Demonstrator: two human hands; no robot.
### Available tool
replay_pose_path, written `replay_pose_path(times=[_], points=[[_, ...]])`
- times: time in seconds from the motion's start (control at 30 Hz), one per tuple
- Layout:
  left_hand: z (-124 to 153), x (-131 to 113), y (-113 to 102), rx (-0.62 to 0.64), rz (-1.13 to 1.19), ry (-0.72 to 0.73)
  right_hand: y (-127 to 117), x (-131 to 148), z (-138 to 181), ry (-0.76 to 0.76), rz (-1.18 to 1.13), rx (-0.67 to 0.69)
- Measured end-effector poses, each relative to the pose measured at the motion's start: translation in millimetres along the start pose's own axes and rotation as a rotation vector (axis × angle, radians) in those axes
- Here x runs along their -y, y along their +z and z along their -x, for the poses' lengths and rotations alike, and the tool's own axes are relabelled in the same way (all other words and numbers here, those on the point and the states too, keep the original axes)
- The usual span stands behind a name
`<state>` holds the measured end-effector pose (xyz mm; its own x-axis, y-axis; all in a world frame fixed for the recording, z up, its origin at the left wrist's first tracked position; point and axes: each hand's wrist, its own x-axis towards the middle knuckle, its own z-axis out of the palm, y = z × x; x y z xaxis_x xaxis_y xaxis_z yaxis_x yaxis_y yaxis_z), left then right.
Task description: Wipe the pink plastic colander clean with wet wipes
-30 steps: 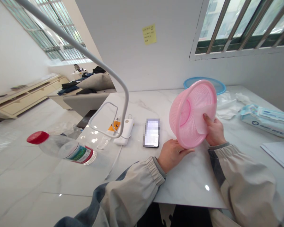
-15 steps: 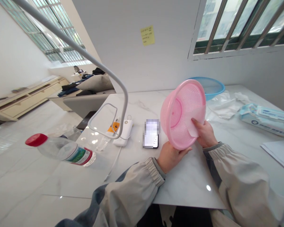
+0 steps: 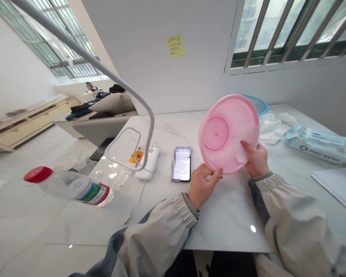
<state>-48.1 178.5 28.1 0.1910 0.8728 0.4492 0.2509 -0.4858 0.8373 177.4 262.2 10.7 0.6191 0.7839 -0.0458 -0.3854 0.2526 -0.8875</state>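
While the left hand [image 3: 202,187] grips the rim [image 3: 209,164], the right hand [image 3: 256,159] pinches a wipe [image 3: 242,148] against a pink colander [image 3: 222,132].

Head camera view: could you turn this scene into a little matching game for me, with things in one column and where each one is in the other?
Things:
1. Pink plastic colander
2. Yellow sticky note
3. Smartphone
4. Pack of wet wipes

Places:
A. Stuck on the white wall
B. Lying at the right end of the marble table
C. Held up between the left hand and right hand
D. Lying screen up beside a white power bank

Right pairs: 1-C, 2-A, 3-D, 4-B
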Motion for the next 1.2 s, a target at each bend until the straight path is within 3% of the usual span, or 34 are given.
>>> replay_pose_path(times=[0.13, 0.57, 0.77, 1.2], points=[[1, 2, 3, -0.020, -0.006, 0.131, 0, 0, 0, -0.022, 0.027, -0.020], [0, 5, 4, 0.039, -0.042, 0.293, 4, -2, 9, 0.046, -0.039, 0.001], [1, 11, 7, 0.129, -0.050, 0.269, 3, -6, 8, 0.012, -0.059, 0.021], [3, 11, 7, 0.143, -0.089, 0.250, 4, -7, 14, 0.029, 0.012, 0.020]])
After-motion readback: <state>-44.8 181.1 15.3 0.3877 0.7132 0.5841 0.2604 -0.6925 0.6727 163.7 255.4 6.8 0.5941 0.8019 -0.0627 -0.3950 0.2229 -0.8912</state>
